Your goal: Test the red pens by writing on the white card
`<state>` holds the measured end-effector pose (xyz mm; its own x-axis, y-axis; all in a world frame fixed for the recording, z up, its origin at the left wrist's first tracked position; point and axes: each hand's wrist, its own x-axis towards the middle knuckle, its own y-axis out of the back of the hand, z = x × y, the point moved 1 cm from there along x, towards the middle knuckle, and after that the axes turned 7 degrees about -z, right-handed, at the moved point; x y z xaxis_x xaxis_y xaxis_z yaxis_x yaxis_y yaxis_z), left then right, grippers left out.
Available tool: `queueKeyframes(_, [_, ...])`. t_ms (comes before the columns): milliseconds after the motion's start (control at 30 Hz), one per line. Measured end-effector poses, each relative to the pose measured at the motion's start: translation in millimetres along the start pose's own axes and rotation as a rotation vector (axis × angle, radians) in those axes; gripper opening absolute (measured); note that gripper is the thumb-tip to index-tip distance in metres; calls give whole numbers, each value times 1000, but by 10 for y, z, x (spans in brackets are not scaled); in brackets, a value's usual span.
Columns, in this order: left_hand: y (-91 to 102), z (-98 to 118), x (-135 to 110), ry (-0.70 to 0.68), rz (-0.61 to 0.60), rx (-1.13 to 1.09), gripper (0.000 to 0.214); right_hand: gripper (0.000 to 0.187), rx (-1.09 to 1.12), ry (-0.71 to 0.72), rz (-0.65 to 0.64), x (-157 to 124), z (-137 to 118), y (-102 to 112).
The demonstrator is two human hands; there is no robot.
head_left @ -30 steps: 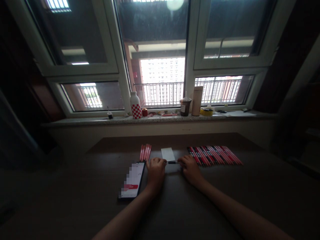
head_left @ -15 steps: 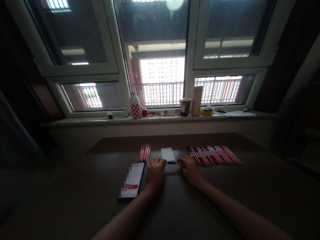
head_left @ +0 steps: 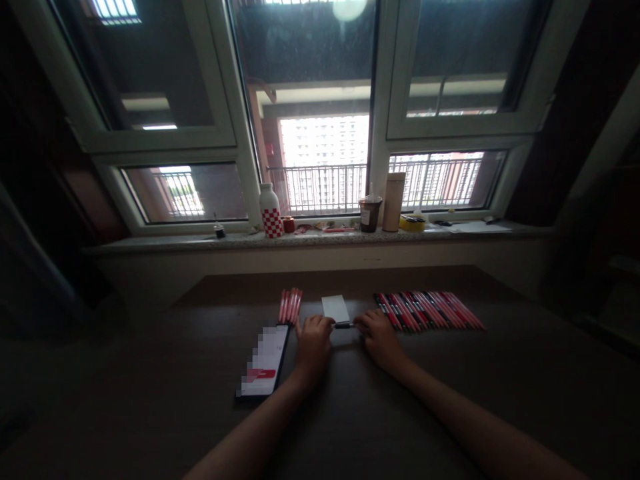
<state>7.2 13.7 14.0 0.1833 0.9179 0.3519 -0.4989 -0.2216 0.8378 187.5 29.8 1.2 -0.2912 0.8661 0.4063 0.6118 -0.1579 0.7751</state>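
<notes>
Both my hands rest on a dark table (head_left: 450, 400) and pinch one dark pen (head_left: 343, 325) between them. My left hand (head_left: 313, 345) is closed on its left end, my right hand (head_left: 380, 339) on its right end. A small white card (head_left: 335, 308) lies just beyond the pen. A row of several red pens (head_left: 430, 310) lies to the right of my right hand. A few red pens (head_left: 290, 305) lie in a small bunch beyond my left hand.
A phone (head_left: 265, 360) with a lit screen lies left of my left hand. The window sill (head_left: 200, 241) behind the table carries a red-checked bottle (head_left: 271, 211), a dark cup (head_left: 371, 213), a tall beige tumbler (head_left: 394, 201) and papers (head_left: 475, 227).
The gap between my hands has narrowed slightly along the pen; nothing else has moved.
</notes>
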Motion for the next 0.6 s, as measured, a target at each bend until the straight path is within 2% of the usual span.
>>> queueKeyframes(367, [-15, -35, -10, 8, 28, 63, 25, 26, -4, -5, 8, 4, -3, -2])
queueKeyframes(600, [16, -47, -26, 131, 38, 161, 29, 28, -16, -38, -2, 9, 13, -4])
